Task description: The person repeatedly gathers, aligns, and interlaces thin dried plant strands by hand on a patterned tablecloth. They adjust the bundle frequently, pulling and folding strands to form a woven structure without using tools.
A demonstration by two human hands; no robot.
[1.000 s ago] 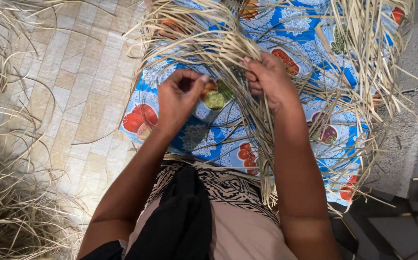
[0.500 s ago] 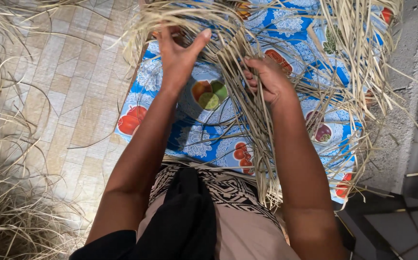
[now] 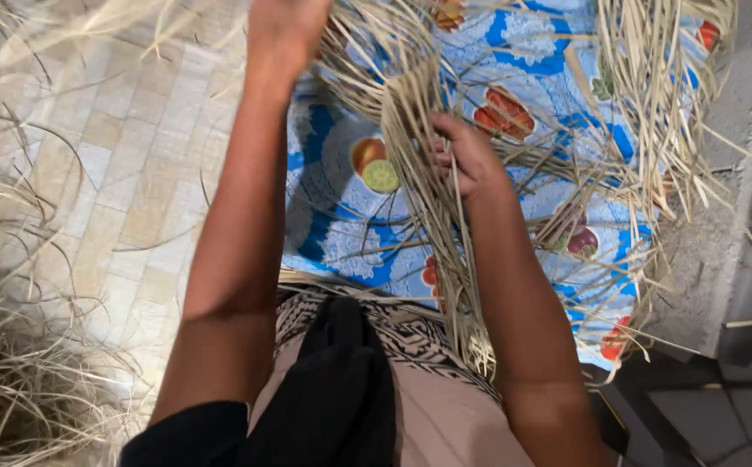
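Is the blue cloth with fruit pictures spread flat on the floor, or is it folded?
Spread flat. The blue cloth lies open across the floor, its fruit prints showing, with dry straw strands scattered over it.

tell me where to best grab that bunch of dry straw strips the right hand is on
Take the straw bundle at its gathered middle, just below the right hand, where the strips run close and parallel. Come in from the right side, with the grip wrapped across the strands. Above, they fan out loose toward the left hand; below, the ends fray near the lap, so a hold there would likely catch only a few.
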